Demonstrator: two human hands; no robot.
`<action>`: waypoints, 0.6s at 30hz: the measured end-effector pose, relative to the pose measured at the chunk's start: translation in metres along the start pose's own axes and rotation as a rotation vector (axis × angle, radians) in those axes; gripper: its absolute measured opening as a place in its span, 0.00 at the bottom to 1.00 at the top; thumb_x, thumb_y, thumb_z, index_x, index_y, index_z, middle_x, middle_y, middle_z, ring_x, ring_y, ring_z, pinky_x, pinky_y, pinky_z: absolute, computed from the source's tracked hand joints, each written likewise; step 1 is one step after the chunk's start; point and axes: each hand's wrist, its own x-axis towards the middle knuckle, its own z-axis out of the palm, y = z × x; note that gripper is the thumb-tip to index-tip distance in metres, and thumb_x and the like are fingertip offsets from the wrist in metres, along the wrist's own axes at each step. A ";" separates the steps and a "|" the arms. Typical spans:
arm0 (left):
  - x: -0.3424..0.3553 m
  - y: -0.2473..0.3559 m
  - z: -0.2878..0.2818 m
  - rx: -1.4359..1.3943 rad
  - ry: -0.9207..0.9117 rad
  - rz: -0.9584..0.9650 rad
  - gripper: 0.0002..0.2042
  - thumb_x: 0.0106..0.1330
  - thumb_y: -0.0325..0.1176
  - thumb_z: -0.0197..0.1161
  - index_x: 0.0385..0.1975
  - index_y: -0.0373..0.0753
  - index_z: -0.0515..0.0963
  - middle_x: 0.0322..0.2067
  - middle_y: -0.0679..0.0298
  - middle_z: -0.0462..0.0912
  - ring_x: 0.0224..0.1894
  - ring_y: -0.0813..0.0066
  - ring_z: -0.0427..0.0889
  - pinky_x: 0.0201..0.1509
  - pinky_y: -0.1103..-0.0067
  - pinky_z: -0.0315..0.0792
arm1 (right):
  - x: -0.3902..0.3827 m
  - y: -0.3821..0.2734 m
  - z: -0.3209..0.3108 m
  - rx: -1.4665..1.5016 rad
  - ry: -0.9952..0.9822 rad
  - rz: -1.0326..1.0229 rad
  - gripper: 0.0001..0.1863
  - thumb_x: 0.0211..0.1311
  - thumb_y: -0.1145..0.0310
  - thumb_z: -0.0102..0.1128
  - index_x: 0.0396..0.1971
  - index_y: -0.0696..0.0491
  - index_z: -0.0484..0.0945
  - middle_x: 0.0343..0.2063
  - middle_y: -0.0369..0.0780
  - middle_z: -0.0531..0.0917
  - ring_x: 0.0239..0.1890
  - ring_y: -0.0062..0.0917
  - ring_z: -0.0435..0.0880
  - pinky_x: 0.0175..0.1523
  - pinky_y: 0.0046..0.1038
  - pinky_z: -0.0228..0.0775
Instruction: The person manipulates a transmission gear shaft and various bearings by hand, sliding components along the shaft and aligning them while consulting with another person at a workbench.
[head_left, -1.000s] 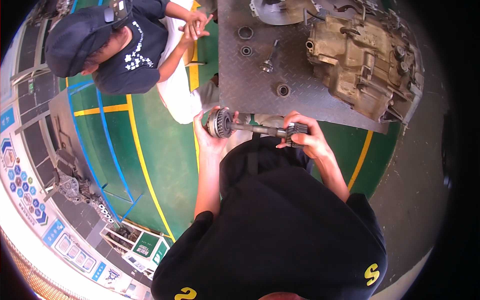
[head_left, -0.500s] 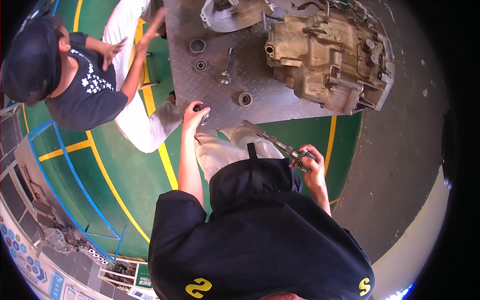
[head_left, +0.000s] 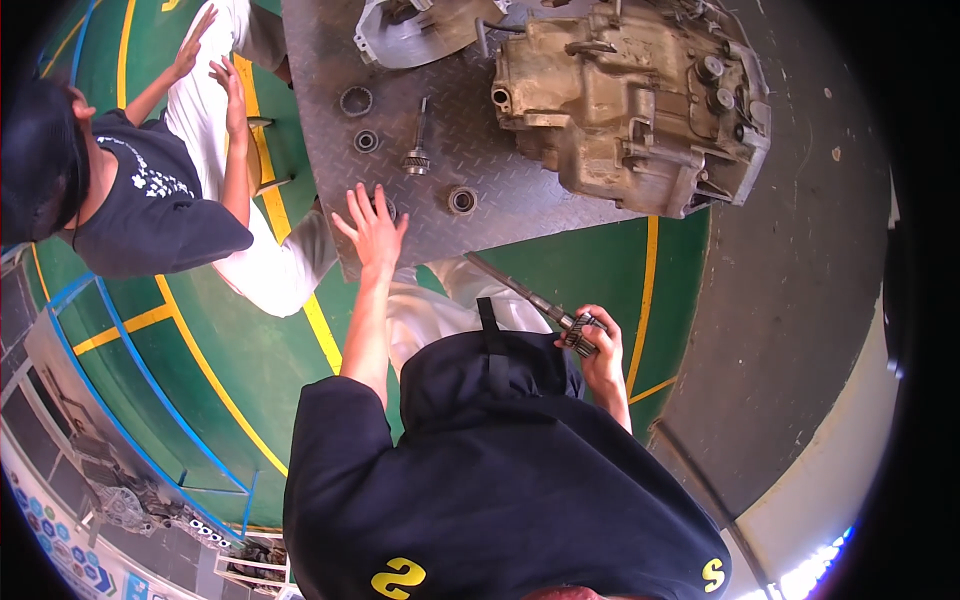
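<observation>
My left hand [head_left: 374, 234] has its fingers spread at the near left corner of the steel table [head_left: 335, 185], over a gear [head_left: 390, 208] that they partly hide. My right hand [head_left: 602, 362] grips the gear end of a long metal shaft [head_left: 515, 287], which points up-left beside the table's near edge. On the plate lie a ring gear [head_left: 356, 113], a small bearing [head_left: 357, 142], a short shaft with a gear [head_left: 416, 162] and another round bearing [head_left: 452, 202].
A large dirty gearbox casing [head_left: 620, 110] occupies the table's right, with a silver housing [head_left: 410, 35] behind it. A co-worker [head_left: 160, 195] in white trousers sits at left, both hands raised. Blue railing [head_left: 150, 420] and engine parts [head_left: 125, 505] stand at lower left.
My left hand moved from the shaft's gear end to the table and opened over the gear. My right hand lowered with the shaft. The co-worker's hands parted. The view shifted.
</observation>
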 end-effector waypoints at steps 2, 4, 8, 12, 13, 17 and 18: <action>0.000 0.042 -0.014 -0.090 -0.161 0.183 0.36 0.53 0.49 0.65 0.60 0.40 0.61 0.63 0.54 0.58 0.67 0.56 0.51 0.64 0.45 0.42 | -0.001 0.001 -0.005 0.033 0.006 -0.014 0.14 0.50 0.72 0.53 0.38 0.59 0.71 0.32 0.42 0.76 0.30 0.32 0.82 0.36 0.37 0.80; -0.007 0.068 0.005 -0.194 -0.190 0.369 0.37 0.49 0.45 0.69 0.60 0.43 0.61 0.60 0.58 0.61 0.63 0.60 0.58 0.62 0.53 0.53 | 0.001 0.004 -0.008 0.048 -0.014 -0.026 0.16 0.49 0.69 0.54 0.38 0.59 0.71 0.34 0.43 0.74 0.29 0.33 0.81 0.34 0.37 0.80; 0.005 0.095 0.037 -0.179 -0.307 0.440 0.35 0.48 0.45 0.70 0.59 0.49 0.64 0.59 0.58 0.63 0.58 0.56 0.62 0.59 0.59 0.59 | 0.001 0.005 -0.023 0.157 -0.021 -0.076 0.22 0.45 0.61 0.57 0.38 0.60 0.70 0.37 0.44 0.70 0.28 0.34 0.79 0.30 0.33 0.78; 0.035 0.078 0.053 -0.123 -0.326 0.741 0.29 0.50 0.48 0.67 0.53 0.48 0.69 0.52 0.58 0.67 0.52 0.57 0.67 0.52 0.66 0.67 | 0.002 0.005 -0.032 0.315 -0.041 -0.127 0.23 0.45 0.58 0.57 0.37 0.60 0.70 0.37 0.43 0.70 0.27 0.33 0.79 0.24 0.30 0.75; 0.042 0.076 0.056 -0.118 -0.306 0.815 0.27 0.52 0.49 0.65 0.52 0.47 0.69 0.50 0.58 0.68 0.52 0.57 0.67 0.50 0.66 0.69 | 0.002 0.004 -0.030 0.360 -0.060 -0.128 0.23 0.46 0.58 0.57 0.37 0.60 0.71 0.36 0.43 0.70 0.27 0.34 0.79 0.25 0.31 0.74; 0.047 0.075 0.045 -0.298 -0.289 0.573 0.21 0.59 0.45 0.61 0.47 0.39 0.69 0.42 0.52 0.70 0.43 0.54 0.74 0.45 0.68 0.72 | 0.006 -0.003 -0.021 0.488 -0.166 -0.126 0.23 0.47 0.55 0.57 0.36 0.59 0.71 0.35 0.42 0.69 0.26 0.33 0.78 0.22 0.30 0.71; 0.043 0.075 0.039 -0.282 -0.283 0.571 0.21 0.59 0.45 0.61 0.47 0.39 0.69 0.42 0.52 0.70 0.43 0.54 0.74 0.45 0.68 0.72 | 0.010 -0.005 -0.018 0.524 -0.204 -0.121 0.23 0.47 0.54 0.57 0.36 0.59 0.71 0.36 0.42 0.69 0.25 0.33 0.78 0.22 0.30 0.71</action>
